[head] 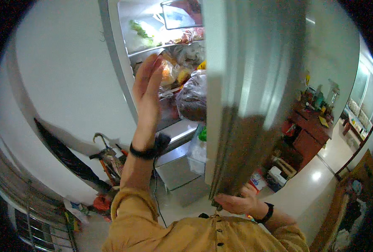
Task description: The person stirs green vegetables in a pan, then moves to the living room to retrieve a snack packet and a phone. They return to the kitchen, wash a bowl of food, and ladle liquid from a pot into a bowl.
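An open refrigerator point(126, 37) stands before me, its light on. My left hand point(148, 85) is raised at the middle compartment, fingers extended, with nothing seen in it. Close to its fingertips lies an orange item in clear plastic wrap point(168, 72); whether they touch is unclear. Beside that are a yellow fruit-like item point(183, 75) and a dark, bulky plastic bag point(192, 97). My right hand point(238, 200) is at the near edge of the refrigerator door point(252, 94), fingers against the edge. The door hides the right part of the interior.
Leafy greens point(139, 30) lie on the upper shelf, under a clear drawer point(183, 19). Below the refrigerator opening is a box point(180, 176), with a cable point(156, 189) beside it. Umbrellas point(69, 154) lean at the left wall. A reddish wooden desk point(312, 126) holds bottles at right.
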Demonstrator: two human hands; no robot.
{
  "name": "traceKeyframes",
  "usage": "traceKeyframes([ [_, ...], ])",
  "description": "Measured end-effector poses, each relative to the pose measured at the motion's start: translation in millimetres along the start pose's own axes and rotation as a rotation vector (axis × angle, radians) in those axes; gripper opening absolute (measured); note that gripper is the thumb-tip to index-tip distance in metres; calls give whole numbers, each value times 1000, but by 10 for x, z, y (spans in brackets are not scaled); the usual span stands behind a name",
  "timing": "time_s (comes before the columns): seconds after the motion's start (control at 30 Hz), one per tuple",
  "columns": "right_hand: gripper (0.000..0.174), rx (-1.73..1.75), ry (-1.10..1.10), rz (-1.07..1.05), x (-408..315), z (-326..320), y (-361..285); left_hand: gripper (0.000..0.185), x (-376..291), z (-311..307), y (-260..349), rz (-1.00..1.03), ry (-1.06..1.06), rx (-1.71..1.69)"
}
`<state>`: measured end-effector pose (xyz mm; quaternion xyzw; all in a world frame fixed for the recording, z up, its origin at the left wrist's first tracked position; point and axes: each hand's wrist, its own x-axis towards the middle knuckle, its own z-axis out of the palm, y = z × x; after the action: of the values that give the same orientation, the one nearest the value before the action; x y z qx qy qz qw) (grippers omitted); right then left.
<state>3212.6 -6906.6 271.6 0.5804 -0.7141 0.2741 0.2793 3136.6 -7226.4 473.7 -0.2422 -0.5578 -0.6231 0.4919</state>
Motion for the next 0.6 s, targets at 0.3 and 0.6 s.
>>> traceKeyframes([
  [0.3, 46, 146, -47, -104, 774, 662, -444, 31, -1499, -686, 939, 378, -369, 650],
  [0.6, 27, 226, 4, 330, 139, 763, -583, 58, -1572, -1132, -724, -326, -288, 810],
])
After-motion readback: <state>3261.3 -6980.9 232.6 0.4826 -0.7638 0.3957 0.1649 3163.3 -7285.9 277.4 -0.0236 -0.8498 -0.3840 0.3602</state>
